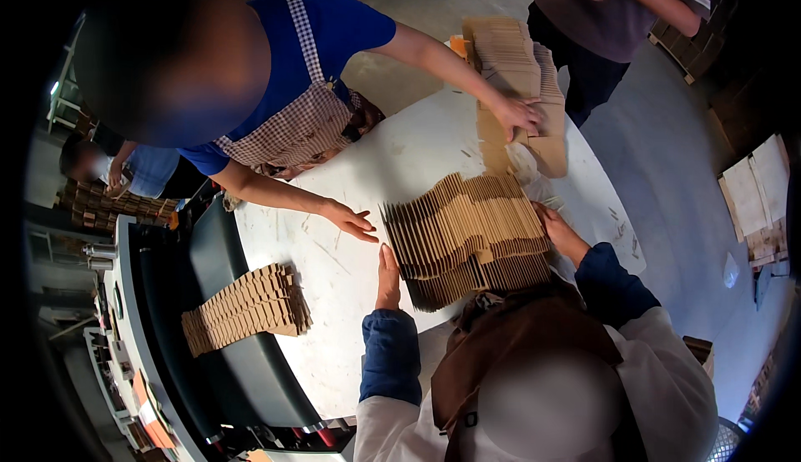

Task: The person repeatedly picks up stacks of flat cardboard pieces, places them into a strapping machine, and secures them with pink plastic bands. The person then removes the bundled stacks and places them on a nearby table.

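A row of folded brown cardboard pieces (455, 232), packed on edge, lies across the near part of the white table. My left hand (389, 278) is upright against its left end, the fingers straight. At the right end, my right hand (564, 233) rests with its fingers against the last pieces. Between them the two hands hold the row; some fingertips are hidden behind the cardboard. A co-worker in a blue shirt and checked apron has one open hand (350, 219) just beyond the row's left end. The co-worker's other hand (519, 117) lies on another cardboard stack (509, 57).
The white table (334, 253) bears scraps and a crumpled clear plastic piece (523, 160). At left, a dark conveyor belt (221, 253) carries a fanned row of cardboard (246, 308). Another person (596, 11) stands at the far right. Flat cardboard (759, 186) lies on the right.
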A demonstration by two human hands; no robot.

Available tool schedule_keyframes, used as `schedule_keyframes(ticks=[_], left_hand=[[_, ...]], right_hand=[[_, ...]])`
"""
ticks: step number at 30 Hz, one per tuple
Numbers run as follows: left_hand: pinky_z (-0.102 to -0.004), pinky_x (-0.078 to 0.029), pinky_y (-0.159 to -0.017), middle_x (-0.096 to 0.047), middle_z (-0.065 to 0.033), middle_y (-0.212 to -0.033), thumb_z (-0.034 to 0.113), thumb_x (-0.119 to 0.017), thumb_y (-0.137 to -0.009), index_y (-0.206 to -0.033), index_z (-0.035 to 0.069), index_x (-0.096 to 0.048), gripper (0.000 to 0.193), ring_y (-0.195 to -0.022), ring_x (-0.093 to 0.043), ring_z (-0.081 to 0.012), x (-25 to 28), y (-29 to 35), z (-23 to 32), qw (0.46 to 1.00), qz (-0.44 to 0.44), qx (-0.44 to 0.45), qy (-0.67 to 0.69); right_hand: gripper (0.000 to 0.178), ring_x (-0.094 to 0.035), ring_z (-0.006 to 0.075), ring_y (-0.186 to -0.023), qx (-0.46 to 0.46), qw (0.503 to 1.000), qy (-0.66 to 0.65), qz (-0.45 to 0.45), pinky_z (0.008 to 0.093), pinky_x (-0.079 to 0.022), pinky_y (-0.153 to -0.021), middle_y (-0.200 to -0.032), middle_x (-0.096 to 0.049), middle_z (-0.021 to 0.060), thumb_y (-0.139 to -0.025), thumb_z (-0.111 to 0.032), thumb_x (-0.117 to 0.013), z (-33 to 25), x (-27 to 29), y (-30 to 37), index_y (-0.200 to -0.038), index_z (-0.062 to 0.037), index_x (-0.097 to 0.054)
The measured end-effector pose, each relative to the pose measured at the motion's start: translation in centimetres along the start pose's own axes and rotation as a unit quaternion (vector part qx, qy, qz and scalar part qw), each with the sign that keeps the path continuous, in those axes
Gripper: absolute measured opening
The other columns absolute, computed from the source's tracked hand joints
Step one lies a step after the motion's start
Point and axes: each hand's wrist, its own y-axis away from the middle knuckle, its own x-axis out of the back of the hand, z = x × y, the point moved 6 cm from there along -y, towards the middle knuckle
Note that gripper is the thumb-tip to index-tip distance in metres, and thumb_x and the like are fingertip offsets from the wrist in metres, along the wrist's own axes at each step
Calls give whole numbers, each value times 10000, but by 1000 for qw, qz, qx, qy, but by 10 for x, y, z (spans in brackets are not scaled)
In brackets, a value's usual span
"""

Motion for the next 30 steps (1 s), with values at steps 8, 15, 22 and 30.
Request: schedule_keyframes(ticks=[8, 15, 22, 30], left_hand=[[-318, -379, -1077, -507, -118, -1407, 513, -267, -1066, -1492, 4, -355, 669, -1273, -485, -223, -14, -5, -44, 996, -89, 31, -9], [-461, -239, -1178, -239, -188, -1584, 757, -670, -733, -1542, 5, -208, 1197, -1459, -261, -355, -31, 19, 9, 932, -197, -218, -211], [-443, -375, -1080, -423, -228, -1438, 731, -694, -731, -1429, -39, -384, 1084, -1308, -449, -381, -6, 20, -29, 949, -217, -94, -210], [-342, -381, -1080, -494, -133, -1406, 559, -391, -1026, -1452, -39, -368, 735, -1272, -482, -222, 1, 73, 160, 973, -189, 85, -105]], right_hand=[[572, -436, 270, -1351, -75, 997, 22, 22, 330, -334, -1102, -1440, -497, 183, -1081, -406, -283, 36, -38, -14, -1472, -3, -393], [568, -504, 277, -1298, 72, 982, 163, -61, 354, -357, -1096, -1429, -521, 169, -1079, -388, -284, 45, -18, -21, -1507, -19, -342], [590, -523, 247, -1248, 43, 983, 146, -107, 339, -398, -1055, -1360, -564, 149, -1011, -351, -531, 33, -26, -14, -1469, -8, -387], [586, -557, 234, -1177, -111, 975, 75, -177, 341, -440, -1021, -1297, -586, 131, -956, -328, -633, -127, -58, -17, -1396, 12, -448]])
